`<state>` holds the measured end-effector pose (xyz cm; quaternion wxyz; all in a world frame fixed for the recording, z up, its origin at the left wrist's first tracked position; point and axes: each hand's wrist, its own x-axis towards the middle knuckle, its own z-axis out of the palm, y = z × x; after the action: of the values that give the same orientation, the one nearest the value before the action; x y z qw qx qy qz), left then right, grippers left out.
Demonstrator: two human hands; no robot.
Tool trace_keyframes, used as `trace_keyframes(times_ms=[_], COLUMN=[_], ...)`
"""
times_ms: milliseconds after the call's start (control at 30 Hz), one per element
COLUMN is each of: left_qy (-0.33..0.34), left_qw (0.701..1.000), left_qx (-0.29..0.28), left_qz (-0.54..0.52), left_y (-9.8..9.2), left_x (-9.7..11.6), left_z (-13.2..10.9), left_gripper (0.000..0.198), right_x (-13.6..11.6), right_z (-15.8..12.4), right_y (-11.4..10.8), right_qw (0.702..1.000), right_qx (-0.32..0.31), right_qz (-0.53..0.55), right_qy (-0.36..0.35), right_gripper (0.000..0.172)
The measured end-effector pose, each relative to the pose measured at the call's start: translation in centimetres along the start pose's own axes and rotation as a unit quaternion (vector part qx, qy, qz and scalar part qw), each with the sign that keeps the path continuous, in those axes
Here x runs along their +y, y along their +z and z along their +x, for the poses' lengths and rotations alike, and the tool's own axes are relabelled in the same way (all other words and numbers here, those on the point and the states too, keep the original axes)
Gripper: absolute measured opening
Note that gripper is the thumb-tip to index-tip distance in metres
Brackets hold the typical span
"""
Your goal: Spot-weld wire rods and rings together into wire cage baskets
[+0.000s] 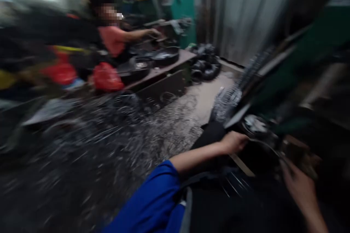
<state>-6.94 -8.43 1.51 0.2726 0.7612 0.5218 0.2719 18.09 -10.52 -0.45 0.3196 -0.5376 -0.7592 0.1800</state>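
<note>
Dark hoop between two hands, scrap heaped alongside

Left hand (233,142): fingers curled in tight at the near-left end of a dark hoop (268,145), apparently closed on its rim. Right hand (298,184): lies along the hoop's right side, blurred; cannot tell how far its fingers are spread or whether they grip.

Hoop sits in front of the person's body, low at the right of the view. Its thin rim arcs from the left fingers down toward the right hand, so the visible span slopes to the lower right. Its full outline is lost in shadow.

Pale strip (242,165) slants down to the right, just below the left hand. Metal part (255,123) right behind the hoop; brown block (296,145) near the right hand. These crowd the space beyond the hands. Green machine (303,76) farther back.

Bright coils (226,100) beyond the left forearm. Tangled scrap (131,134) spreads across the floor to the left.

Farther off: bench (164,83) with black trays (165,56), red bag (107,77) at its near end, co-worker (113,40) reaching over it. Black rings (206,63) piled by the wall (232,18).
</note>
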Motion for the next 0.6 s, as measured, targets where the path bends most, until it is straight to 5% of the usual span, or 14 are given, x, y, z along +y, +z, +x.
trace_keyframes(times_ms=[67,167,600], left_qy=[0.035,0.052,0.025], left_qw=[0.999,0.998,0.996], left_qx=[-0.01,-0.027,-0.066], left_qz=[-0.018,-0.029,0.06], left_y=[-0.8,-0.5,2.6], left_x=[-0.1,-1.1,-2.5], left_z=[1.2,2.8,3.5], left_gripper=[0.036,0.025,0.025], right_x=[0.5,0.7,1.7], right_z=[-1.3,-0.5,-0.8], right_y=[-1.1,-0.9,0.9], right_qw=[0.997,0.991,0.983], right_qx=[0.037,-0.027,-0.051], right_qz=[-0.03,0.008,0.06], right_qy=[0.068,0.128,0.165], right_gripper=[0.044,0.043,0.037])
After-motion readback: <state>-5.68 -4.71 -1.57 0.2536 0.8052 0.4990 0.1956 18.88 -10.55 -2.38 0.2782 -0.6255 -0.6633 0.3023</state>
